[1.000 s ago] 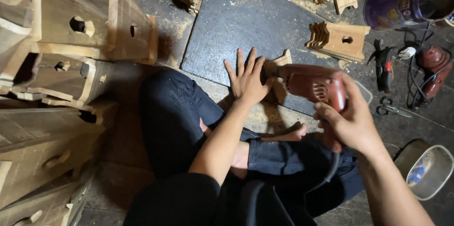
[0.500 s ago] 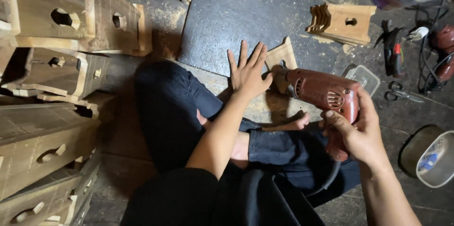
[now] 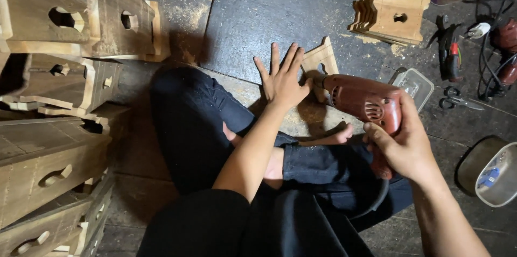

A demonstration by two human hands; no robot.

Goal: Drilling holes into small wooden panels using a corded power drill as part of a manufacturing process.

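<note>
Drilling step: left hand (image 3: 282, 80) flat, fingers spread, pinning small wooden piece (image 3: 320, 62) on floor; right hand (image 3: 405, 146) clamped on red electric drill (image 3: 364, 107), bit at piece's 6 o'clock edge. Next move likely needs steady pressure.

A person sat cross-legged on a dusty workshop floor, the left hand (image 3: 283, 79) pressed flat with fingers spread beside a small cut wooden piece (image 3: 321, 63), while the right hand (image 3: 401, 146) gripped a red electric drill (image 3: 363, 106) aimed at it. Stacked wooden boxes (image 3: 59, 90) with cut-out holes stood alongside; scissors (image 3: 458, 100) lay near a clear plastic container (image 3: 417, 86).
</note>
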